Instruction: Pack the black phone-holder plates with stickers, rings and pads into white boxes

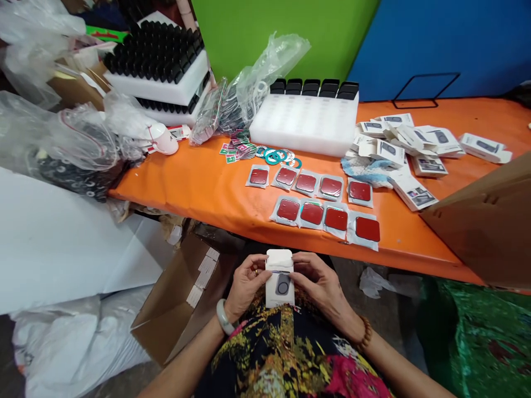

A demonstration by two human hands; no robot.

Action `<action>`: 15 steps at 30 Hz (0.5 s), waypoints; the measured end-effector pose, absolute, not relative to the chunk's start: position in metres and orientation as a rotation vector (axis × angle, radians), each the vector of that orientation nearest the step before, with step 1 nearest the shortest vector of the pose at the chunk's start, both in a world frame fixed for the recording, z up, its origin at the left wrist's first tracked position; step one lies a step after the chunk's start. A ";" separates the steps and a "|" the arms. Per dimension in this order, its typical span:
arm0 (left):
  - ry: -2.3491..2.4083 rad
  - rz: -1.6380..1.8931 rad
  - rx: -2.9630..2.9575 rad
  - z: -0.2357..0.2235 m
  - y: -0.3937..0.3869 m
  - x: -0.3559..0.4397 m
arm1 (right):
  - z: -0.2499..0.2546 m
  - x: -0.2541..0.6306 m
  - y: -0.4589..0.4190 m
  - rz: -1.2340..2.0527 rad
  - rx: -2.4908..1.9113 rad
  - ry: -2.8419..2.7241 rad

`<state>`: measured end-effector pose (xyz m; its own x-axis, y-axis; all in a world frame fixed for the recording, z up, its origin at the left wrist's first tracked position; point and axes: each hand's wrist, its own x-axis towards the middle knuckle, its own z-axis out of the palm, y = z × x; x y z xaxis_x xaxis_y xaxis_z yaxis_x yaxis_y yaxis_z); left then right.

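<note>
Close to my body, a small white box (279, 293) with a dark device printed on its front is held upright between both hands. Its top flap is up. My left hand (249, 282) grips the box's left side, thumb on the front. From the other side, my right hand (318, 282) pinches the right edge with thumb and fingers. Beyond them on the orange table (199, 193) lie two rows of flat square pieces with dark red faces (312, 213) on pale wrappers. Whether anything is inside the box is hidden.
A white foam tray (305, 124) holds black pieces along its back. Small white boxes (409, 141) are heaped at right beside a large carton (485, 221). Teal rings (272, 157) and cards lie before the tray. An open carton (174, 309) with white boxes stands below left.
</note>
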<state>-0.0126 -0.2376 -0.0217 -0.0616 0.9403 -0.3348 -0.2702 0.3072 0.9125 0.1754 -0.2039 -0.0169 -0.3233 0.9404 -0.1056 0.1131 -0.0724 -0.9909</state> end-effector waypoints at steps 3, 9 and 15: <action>1.282 1.074 0.723 -0.023 -0.238 -0.009 | -0.020 0.174 -0.206 1.491 -1.256 -1.404; 1.363 0.932 0.782 -0.016 -0.238 -0.007 | -0.017 0.170 -0.205 1.727 -1.311 -1.174; 1.419 0.977 0.950 -0.004 -0.230 -0.003 | -0.007 0.168 -0.205 1.954 -1.286 -0.980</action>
<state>-0.0031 -0.2296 -0.0042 -0.0629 0.9409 -0.3327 0.0251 0.3348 0.9420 0.1679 -0.2055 -0.0072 -0.3539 0.7952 -0.4923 -0.0810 -0.5505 -0.8309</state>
